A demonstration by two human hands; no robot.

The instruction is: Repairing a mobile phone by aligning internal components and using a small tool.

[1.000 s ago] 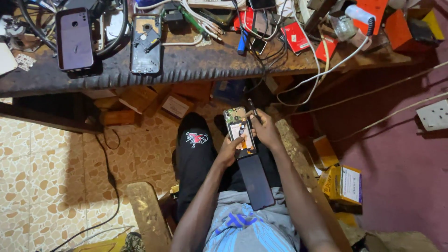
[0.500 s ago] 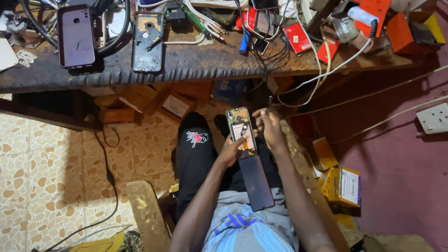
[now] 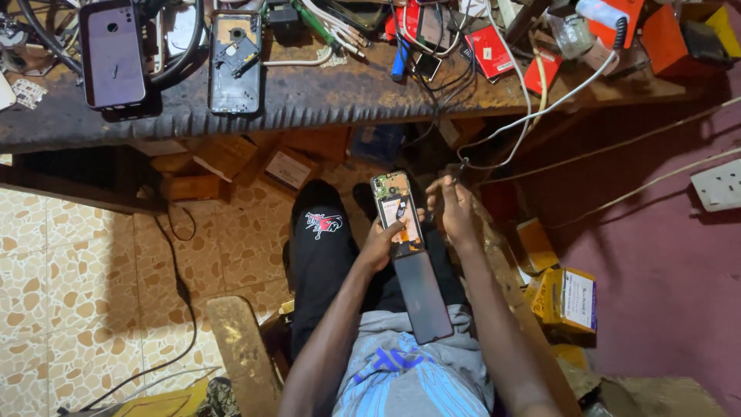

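An opened phone (image 3: 398,213) with its green circuit board and orange parts bare is held over my lap. Its dark screen panel (image 3: 423,296) hangs down from it toward my grey shirt. My left hand (image 3: 380,245) grips the phone's left edge from below. My right hand (image 3: 450,208) sits at the phone's right edge, fingers bent; whether it pinches a small tool I cannot tell.
The dark wooden workbench (image 3: 324,96) runs across the top, holding a purple phone (image 3: 113,52), an opened phone body (image 3: 235,63), cables and red boxes. A yellow box (image 3: 570,298) lies right of my leg. A wall socket (image 3: 718,185) is on the maroon wall. A wooden plank (image 3: 241,355) rests on the tiled floor.
The view has shifted slightly; both hands stay on the opened phone with only small finger movement.
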